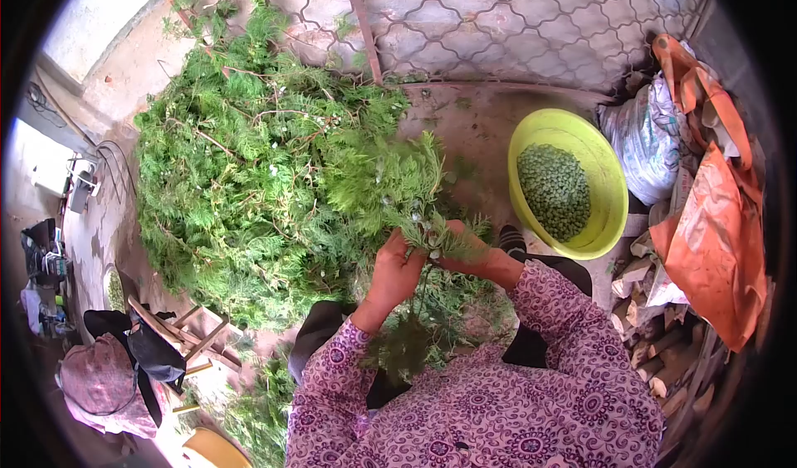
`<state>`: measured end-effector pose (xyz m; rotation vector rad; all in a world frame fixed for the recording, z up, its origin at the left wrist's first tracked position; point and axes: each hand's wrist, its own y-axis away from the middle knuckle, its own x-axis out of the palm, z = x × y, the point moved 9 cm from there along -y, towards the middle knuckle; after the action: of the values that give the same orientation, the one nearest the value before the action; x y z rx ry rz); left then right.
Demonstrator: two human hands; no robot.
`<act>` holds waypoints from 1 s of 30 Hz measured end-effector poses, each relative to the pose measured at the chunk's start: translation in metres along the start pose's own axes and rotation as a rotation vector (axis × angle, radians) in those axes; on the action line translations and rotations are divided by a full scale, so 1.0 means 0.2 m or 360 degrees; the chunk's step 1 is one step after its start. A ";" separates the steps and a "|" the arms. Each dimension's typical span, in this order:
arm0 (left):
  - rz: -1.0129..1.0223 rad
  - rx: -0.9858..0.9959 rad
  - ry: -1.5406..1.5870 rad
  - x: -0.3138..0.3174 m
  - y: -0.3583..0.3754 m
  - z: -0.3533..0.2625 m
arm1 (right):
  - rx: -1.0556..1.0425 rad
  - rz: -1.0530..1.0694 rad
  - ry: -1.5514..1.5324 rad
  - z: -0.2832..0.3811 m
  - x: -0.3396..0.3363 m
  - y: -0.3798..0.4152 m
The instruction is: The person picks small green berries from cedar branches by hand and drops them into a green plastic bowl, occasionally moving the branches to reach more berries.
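My left hand (pixel 393 270) is closed around the stem of a leafy evergreen branch (pixel 407 177), which has feathery green sprays and small pale cones. The branch fans out above my hands, and some of its foliage hangs down below them. My right hand (pixel 470 251) is at the same branch, just right of my left hand. Its fingers are bent in among the sprays, which partly cover them, so what they pinch is hidden. Beyond my hands lies a big heap of cut evergreen branches (pixel 241 186).
A yellow-green basin (pixel 616 194) holding small green cones (pixel 552 190) stands at the right. Past it are a stuffed white sack (pixel 643 140), orange sheeting (pixel 710 252) and stacked firewood (pixel 664 368). Wire mesh (pixel 490 20) backs the heap. At lower left, another person (pixel 104 381) is beside a wooden stool (pixel 195 335).
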<state>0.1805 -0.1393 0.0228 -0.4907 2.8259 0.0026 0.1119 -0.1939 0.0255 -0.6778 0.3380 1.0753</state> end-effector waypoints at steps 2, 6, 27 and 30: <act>-0.0049 -0.0125 0.0367 0.02 0.00 0.07 | 0.0391 0.0060 -0.0680 -0.07 0.04 0.01; -0.0005 -0.0175 0.0997 0.03 0.01 0.14 | 0.0646 0.0259 -0.0627 -0.09 0.07 0.03; -0.0352 -0.0371 0.2030 -0.04 -0.07 0.14 | 0.0606 -0.0255 -0.0558 -0.02 -0.18 -0.06; -0.0393 -0.0422 0.1955 -0.04 -0.07 0.14 | 0.0828 -0.0364 -0.0939 -0.08 -0.13 -0.03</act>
<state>0.2007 -0.1488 -0.0014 -1.2423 3.9303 0.0409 0.1058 -0.2246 0.0297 0.0767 0.0177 0.8694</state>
